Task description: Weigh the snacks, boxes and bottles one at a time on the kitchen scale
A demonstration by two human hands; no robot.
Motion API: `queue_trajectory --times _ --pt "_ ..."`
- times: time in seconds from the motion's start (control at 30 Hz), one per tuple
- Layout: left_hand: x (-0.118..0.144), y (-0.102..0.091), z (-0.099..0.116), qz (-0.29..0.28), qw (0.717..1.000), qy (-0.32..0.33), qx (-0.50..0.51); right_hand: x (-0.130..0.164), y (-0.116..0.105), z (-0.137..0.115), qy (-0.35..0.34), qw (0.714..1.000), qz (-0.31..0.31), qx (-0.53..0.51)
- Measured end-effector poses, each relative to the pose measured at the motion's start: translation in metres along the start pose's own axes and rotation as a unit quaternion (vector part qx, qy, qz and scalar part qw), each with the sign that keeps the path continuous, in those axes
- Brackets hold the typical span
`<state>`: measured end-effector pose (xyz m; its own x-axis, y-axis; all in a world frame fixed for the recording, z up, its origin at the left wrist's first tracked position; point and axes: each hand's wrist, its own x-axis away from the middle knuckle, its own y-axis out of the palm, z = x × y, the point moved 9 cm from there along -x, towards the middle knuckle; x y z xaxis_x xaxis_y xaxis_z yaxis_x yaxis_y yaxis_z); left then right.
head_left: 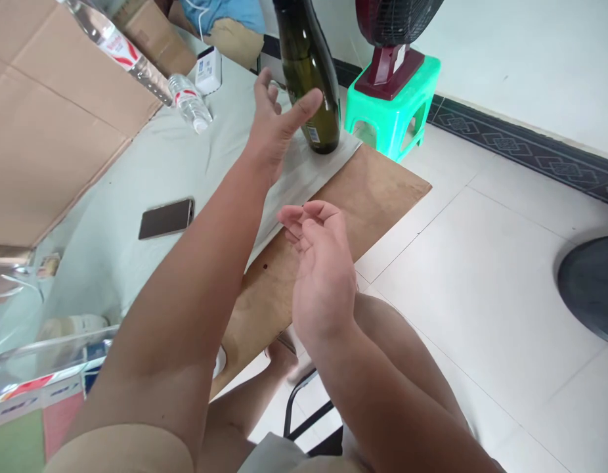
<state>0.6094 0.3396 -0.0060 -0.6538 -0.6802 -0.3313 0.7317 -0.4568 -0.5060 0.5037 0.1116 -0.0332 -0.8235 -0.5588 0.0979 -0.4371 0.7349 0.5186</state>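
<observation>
A: Biggest first. White tiled floor takes the right half, mostly bare. Table runs left to centre; its brown corner juts out just right of the hands.

B: Cover?

A: Pale cloth over most of the table, stopping short of that brown corner. Cardboard lies flat at far left. Green stool stands on the floor just past the table's far edge, with a red fan base on it.

B: Containers?

A: Dark green bottle, upright, at the cloth's edge; contents can't tell through the dark glass. Two clear plastic bottles lie tilted near the cardboard and look see-through. Small white box beside them. Phone face up on the cloth, well apart from the bottle.

B: Hands?

A: Left hand is spread open, empty, thumb tip touching or just at the green bottle's lower side, fingers behind-left of it, not wrapped round. Right hand hovers over the brown corner, fingers loosely curled, palm up, holding nothing, well short of the bottle.
</observation>
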Motion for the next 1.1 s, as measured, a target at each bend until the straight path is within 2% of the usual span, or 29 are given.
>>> queue_trajectory --times 0.03,0.1,0.23,0.27,0.33,0.43,0.57,0.7,0.77,0.87,1.0,1.1 --pt "0.019 -0.018 -0.002 0.003 0.999 -0.033 0.021 0.0 -0.001 0.0 -0.007 1.0 -0.014 0.022" --pt "0.072 -0.066 0.002 0.022 0.997 -0.058 0.049 0.0 -0.008 -0.002 -0.012 0.999 -0.023 0.043" --pt "0.205 -0.17 0.04 0.044 0.989 0.019 0.143 0.002 -0.013 -0.008 -0.01 0.998 -0.032 0.047" --pt "0.236 -0.191 0.047 0.049 0.989 0.026 0.136 0.003 -0.009 -0.007 -0.007 0.998 -0.037 0.051" --pt "0.286 -0.229 0.046 0.095 0.99 -0.007 0.107 0.007 0.002 0.0 0.005 0.997 -0.047 0.064" --pt "0.335 -0.273 0.028 0.179 0.978 -0.06 0.09 0.017 0.025 0.015 0.011 0.993 -0.067 0.098" --pt "0.375 -0.32 -0.003 0.263 0.957 -0.085 0.086 0.037 0.052 0.038 0.007 0.98 -0.098 0.172" --pt "0.406 -0.349 -0.022 0.315 0.935 -0.118 0.11 0.057 0.075 0.054 -0.009 0.966 -0.111 0.232" --pt "0.415 -0.351 -0.025 0.32 0.928 -0.142 0.129 0.068 0.093 0.059 -0.03 0.959 -0.127 0.25" --pt "0.424 -0.344 -0.029 0.317 0.915 -0.182 0.17 0.088 0.126 0.066 -0.064 0.947 -0.166 0.267" --pt "0.433 -0.34 -0.033 0.318 0.886 -0.181 0.287 0.122 0.176 0.076 -0.107 0.914 -0.267 0.287" --pt "0.443 -0.351 -0.037 0.326 0.879 -0.178 0.299 0.145 0.224 0.095 -0.107 0.861 -0.381 0.32"
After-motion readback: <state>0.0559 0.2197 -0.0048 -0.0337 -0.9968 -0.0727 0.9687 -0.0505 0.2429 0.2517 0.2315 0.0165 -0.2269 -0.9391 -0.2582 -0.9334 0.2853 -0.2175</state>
